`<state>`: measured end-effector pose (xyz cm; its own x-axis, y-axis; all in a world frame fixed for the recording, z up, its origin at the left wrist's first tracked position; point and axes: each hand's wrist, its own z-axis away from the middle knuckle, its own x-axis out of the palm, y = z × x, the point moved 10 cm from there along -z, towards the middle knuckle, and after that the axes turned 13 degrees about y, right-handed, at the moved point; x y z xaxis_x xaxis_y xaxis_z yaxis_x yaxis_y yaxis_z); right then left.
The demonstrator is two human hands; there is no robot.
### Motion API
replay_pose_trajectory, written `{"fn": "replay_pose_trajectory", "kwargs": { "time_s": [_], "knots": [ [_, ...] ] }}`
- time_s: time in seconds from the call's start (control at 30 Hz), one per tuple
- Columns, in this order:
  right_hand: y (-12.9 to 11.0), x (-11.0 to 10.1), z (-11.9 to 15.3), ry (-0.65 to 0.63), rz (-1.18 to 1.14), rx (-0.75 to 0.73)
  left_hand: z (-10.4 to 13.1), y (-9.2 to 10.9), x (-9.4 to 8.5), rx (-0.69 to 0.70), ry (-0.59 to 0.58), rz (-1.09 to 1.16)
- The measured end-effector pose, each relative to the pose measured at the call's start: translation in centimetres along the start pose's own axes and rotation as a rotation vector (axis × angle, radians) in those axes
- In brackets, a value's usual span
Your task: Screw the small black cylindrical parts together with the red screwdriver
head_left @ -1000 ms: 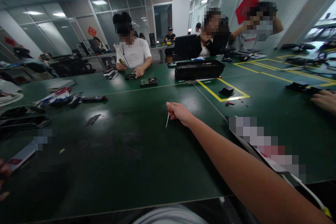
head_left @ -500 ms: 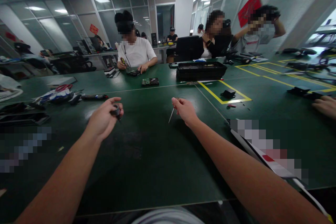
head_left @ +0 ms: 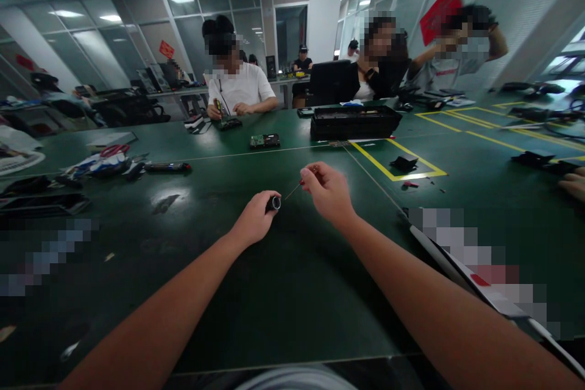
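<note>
My left hand (head_left: 251, 219) is closed around a small black cylinder (head_left: 275, 203), whose round end with a pale rim faces right. Most of the cylinder is hidden by the fingers. Just to its right, my right hand (head_left: 329, 194) pinches a thin screwdriver (head_left: 293, 191) with a bit of red at the grip. The screwdriver's metal shaft slants down and left, its tip close to the cylinder's rim but apparently apart from it. Both hands are above the green table (head_left: 283, 292).
Beyond my hands lie a green circuit board (head_left: 265, 141) and a long black tray (head_left: 356, 123). A black part (head_left: 404, 163) sits inside yellow tape. Tools and cloths (head_left: 109, 161) lie left; a white-edged panel (head_left: 461, 268) lies right. A person (head_left: 242, 85) works opposite; another person's hand (head_left: 573, 184) is at far right.
My left hand has moved right with the black cylinder, and its round end now faces the screwdriver. My right hand has shifted slightly right, with the shaft tilted more toward level.
</note>
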<state>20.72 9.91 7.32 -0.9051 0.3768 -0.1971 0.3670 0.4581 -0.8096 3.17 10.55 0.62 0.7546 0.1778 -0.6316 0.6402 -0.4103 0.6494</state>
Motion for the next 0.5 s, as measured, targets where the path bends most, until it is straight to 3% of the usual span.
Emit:
{"fn": "replay_pose_trajectory", "kwargs": {
  "time_s": [0.13, 0.33, 0.5],
  "knots": [
    [0.2, 0.7, 0.3, -0.031, -0.048, -0.002, 0.1, 1.0, -0.9, 0.064, 0.043, 0.007],
    [1.0, 1.1, 0.4, -0.046, -0.091, 0.045, 0.2, 0.2, -1.8, -0.006, 0.122, 0.017],
    [1.2, 1.0, 0.3, -0.026, -0.113, 0.095, 0.1, 0.0, -1.9, -0.005, 0.121, 0.025]
  ]
}}
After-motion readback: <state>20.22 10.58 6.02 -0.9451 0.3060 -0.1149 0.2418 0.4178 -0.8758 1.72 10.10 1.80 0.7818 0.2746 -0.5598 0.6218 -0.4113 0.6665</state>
